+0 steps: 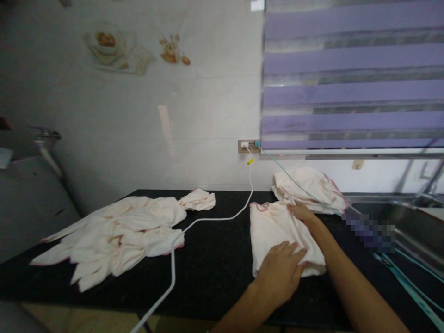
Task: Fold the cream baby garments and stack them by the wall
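Black stone counter (215,259) spans the view, its back edge against a pale wall, a steel sink (412,226) set in at its right end. Purple-striped blind (350,74) hangs above the right half of the back edge. Heap of pale pink cloths (118,236) sprawls over the counter's left half, reaching from near the back edge towards the front edge; one small bunched piece (197,200) lies apart at the back, mid-counter. Folded pink cloth (277,236) lies flat right of centre, roughly midway between the back and front edges. Behind it, near the back edge, a stack of folded cloths (308,187). White cable (208,218) runs from the wall socket (249,146) down across the counter and off the front edge. Left hand (280,270) flat, fingers spread, pressing on the folded cloth's near part. Right hand (303,213) laid open on its far right corner, gripping nothing.
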`<state>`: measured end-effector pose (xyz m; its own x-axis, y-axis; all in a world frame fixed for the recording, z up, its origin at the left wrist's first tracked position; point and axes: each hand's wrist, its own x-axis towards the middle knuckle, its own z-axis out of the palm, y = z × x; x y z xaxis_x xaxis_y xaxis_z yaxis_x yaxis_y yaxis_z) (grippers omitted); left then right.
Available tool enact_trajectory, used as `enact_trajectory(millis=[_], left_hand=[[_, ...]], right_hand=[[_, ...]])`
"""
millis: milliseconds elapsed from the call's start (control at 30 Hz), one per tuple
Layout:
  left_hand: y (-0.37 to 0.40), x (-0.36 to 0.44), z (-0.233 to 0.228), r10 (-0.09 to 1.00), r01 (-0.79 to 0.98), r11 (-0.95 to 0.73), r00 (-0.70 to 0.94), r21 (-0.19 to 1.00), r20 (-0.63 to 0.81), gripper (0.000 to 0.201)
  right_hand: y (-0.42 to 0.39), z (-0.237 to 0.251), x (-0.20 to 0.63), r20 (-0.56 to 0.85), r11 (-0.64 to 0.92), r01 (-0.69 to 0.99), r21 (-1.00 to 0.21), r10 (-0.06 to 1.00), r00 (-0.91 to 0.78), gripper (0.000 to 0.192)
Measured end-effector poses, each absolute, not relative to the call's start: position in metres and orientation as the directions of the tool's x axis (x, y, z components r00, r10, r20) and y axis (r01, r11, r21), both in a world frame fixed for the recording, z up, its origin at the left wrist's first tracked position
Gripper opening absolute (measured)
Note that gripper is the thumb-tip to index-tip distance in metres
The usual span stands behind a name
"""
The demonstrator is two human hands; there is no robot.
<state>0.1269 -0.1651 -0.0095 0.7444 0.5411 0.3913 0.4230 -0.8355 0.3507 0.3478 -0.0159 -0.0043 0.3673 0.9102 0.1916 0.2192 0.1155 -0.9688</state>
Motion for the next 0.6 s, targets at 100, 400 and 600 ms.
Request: enact_trajectory(millis=[100, 400, 600], left_hand=[[-0.17, 0.14, -0.032, 0.575, 0.468, -0.811, 0.75, 0.352, 0.326, 0.049], [-0.161, 0.128, -0.014, 0.494, 0.405, -0.83, 0.853, 0.385, 0.167, 0.066], [-0.117, 0.129, -0.003, 0.674, 0.587, -0.739, 0.648, 0.33, 0.355, 0.057]], right_hand=[[-0.02, -0.013, 0.351, 0.154, 0.059, 0.271, -0.961, 0.925, 0.346, 0.011], [-0.022, -0.011, 0.374, 0.293, -0.046, 0.558, -0.828, 0.814, 0.502, 0.033], [-0.036, -0.017, 0.313, 0.638, 0.306, 0.828, -0.469, 0.766, 0.078, 0.05]])
